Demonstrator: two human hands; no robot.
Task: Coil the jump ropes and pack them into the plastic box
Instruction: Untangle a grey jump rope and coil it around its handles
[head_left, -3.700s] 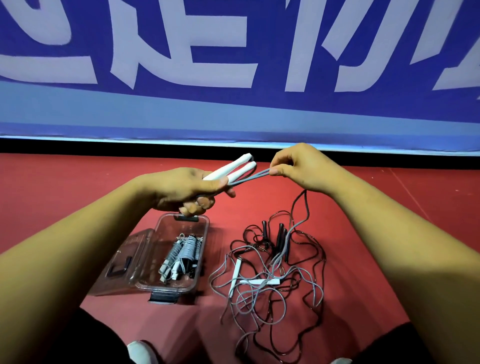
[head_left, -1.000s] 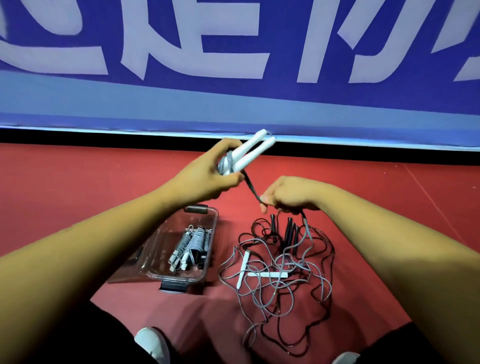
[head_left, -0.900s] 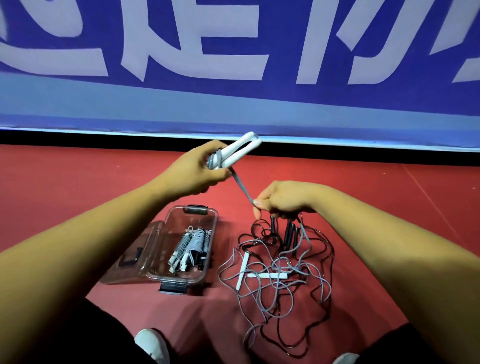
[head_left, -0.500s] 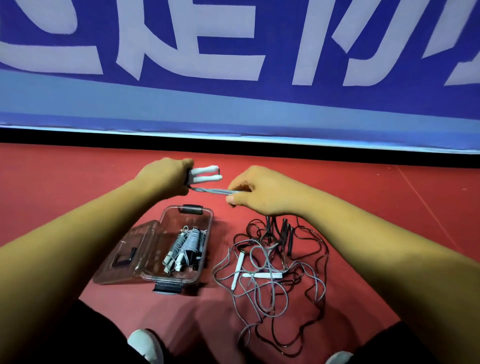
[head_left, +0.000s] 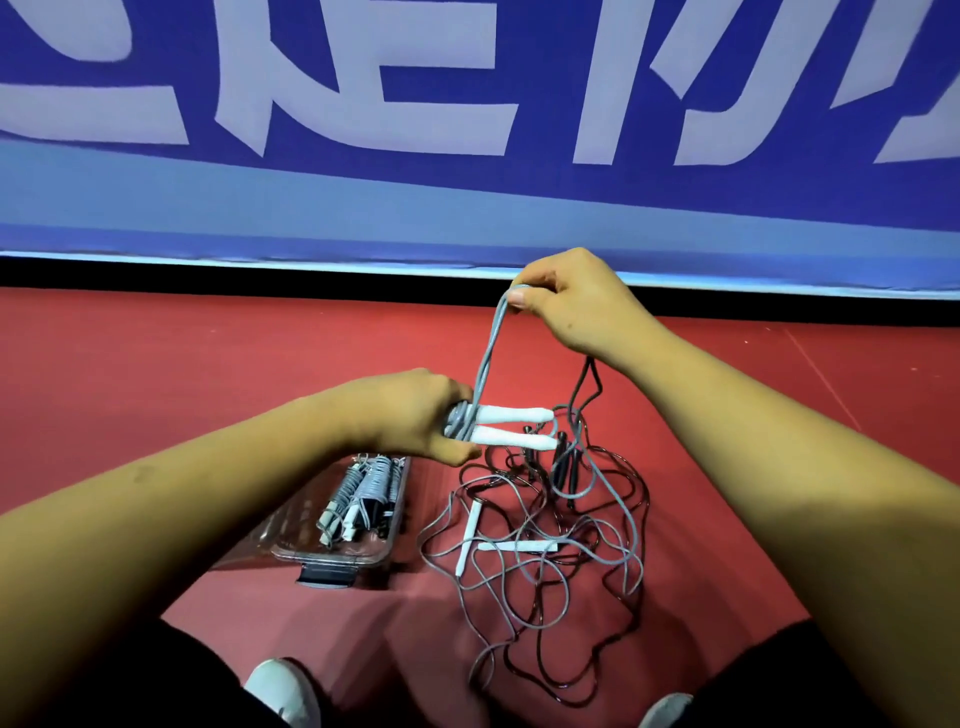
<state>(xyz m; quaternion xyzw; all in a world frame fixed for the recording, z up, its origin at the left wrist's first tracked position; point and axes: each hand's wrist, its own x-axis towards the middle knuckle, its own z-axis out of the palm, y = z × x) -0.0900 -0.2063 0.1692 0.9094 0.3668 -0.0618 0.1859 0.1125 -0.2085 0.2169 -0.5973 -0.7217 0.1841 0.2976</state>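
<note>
**Jump rope (head_left: 485, 358) mid-wrap, frame centre**

Left hand (head_left: 405, 421) grips paired white handles (head_left: 511, 428); right hand (head_left: 571, 304) pinches its cord above them. Advice: hold cord taut, lay turns side by side. Plastic box (head_left: 332, 558) lower left; loose pile (head_left: 540, 545) beside it.

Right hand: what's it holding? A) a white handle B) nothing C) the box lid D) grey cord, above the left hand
D: the right hand pinches the grey cord up high, while the left hand below grips the two white handles.
</note>
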